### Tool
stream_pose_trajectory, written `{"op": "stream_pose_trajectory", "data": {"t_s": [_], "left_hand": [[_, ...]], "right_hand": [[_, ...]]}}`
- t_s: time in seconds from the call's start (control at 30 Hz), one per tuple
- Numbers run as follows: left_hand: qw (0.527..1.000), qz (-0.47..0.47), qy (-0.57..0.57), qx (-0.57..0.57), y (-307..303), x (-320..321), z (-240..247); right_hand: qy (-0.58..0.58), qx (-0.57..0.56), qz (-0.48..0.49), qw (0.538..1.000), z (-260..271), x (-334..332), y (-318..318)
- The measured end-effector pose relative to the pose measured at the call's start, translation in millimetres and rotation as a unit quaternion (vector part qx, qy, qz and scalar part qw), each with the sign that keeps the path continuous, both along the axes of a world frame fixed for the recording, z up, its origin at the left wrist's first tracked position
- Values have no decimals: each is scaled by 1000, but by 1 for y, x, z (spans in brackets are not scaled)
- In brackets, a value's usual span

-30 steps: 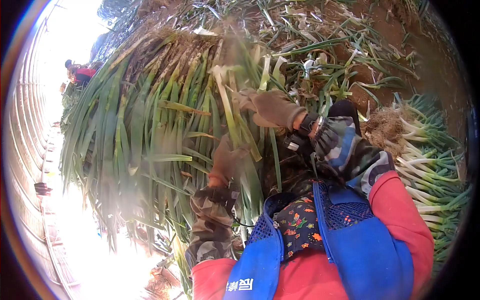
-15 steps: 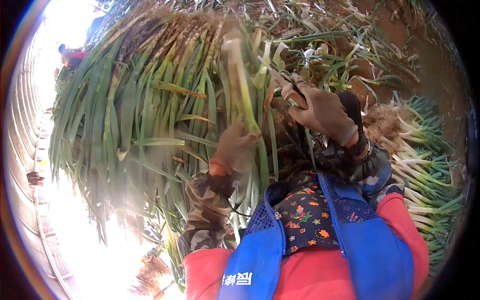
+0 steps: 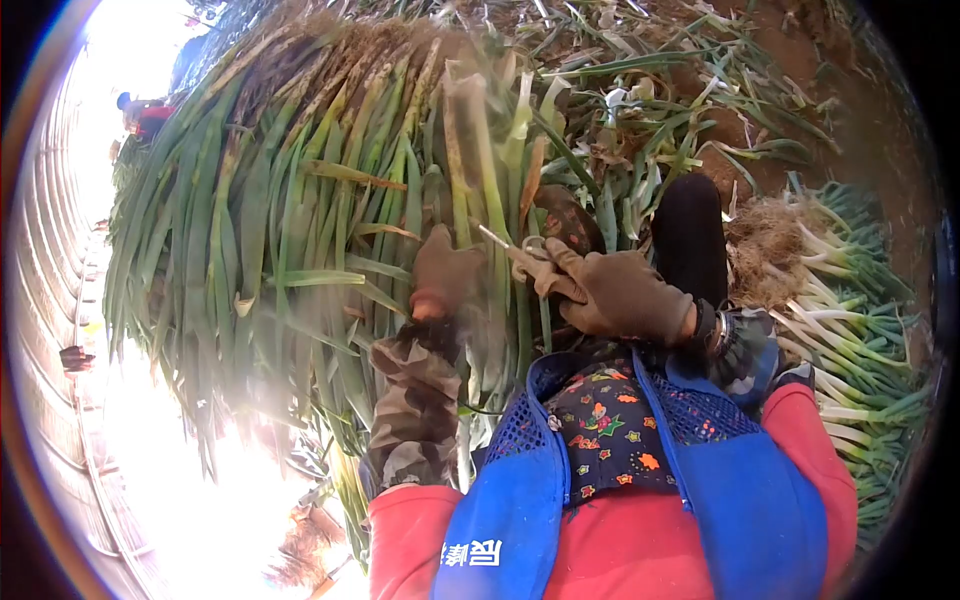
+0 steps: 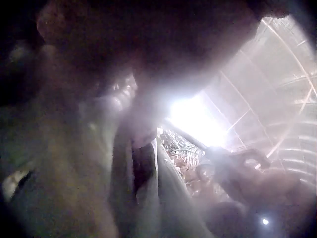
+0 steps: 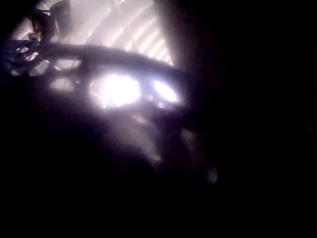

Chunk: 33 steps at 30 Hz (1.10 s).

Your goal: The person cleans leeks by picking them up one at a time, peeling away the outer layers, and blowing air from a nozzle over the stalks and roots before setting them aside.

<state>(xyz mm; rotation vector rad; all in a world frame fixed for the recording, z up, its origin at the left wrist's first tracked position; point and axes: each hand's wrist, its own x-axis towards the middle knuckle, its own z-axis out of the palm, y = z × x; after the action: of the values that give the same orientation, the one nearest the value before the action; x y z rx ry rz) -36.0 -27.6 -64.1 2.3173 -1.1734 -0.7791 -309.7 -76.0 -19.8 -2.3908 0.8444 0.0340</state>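
Note:
In the head view my gloved left hand [image 3: 445,272] grips the leafy part of a leek [image 3: 489,175], whose pale stalk points away from me. Other leeks lie close beside that hand. My gloved right hand [image 3: 625,295] is to the right, over my lap, its fingers curled around a thin-bladed tool [image 3: 495,238]. The tool's tip points left toward the held leek. The left wrist view shows the tool's blade [image 4: 185,135] against bright light, beyond blurred leaves. In the right wrist view nearly everything is dark.
A thick pile of untrimmed leeks [image 3: 270,190] spreads across the left. Cleaned leeks [image 3: 850,330] with roots lie in a row at right. Leaf scraps [image 3: 650,110] cover the soil ahead. Another person [image 3: 148,115] is far off at left, near a ribbed greenhouse wall [image 3: 50,270].
My right hand has drawn back from the stalks toward my lap, holding the tool. The left hand has shifted slightly left and away from me, with the leek standing nearly where it was.

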Motion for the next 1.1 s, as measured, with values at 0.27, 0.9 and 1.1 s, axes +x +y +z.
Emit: {"op": "stream_pose_trajectory", "data": {"t_s": [0.27,0.9,1.1], "left_hand": [[997,38,70,-23,4,-3,12],[946,92,294,-103,19,0,9],[936,83,317,-127,21,12,-11]], "right_hand": [[-74,6,5,997,8,-9,-2],[-103,-152,7,983,-17,33,-31],[-47,-243,47,968,-48,88,-81]]}}
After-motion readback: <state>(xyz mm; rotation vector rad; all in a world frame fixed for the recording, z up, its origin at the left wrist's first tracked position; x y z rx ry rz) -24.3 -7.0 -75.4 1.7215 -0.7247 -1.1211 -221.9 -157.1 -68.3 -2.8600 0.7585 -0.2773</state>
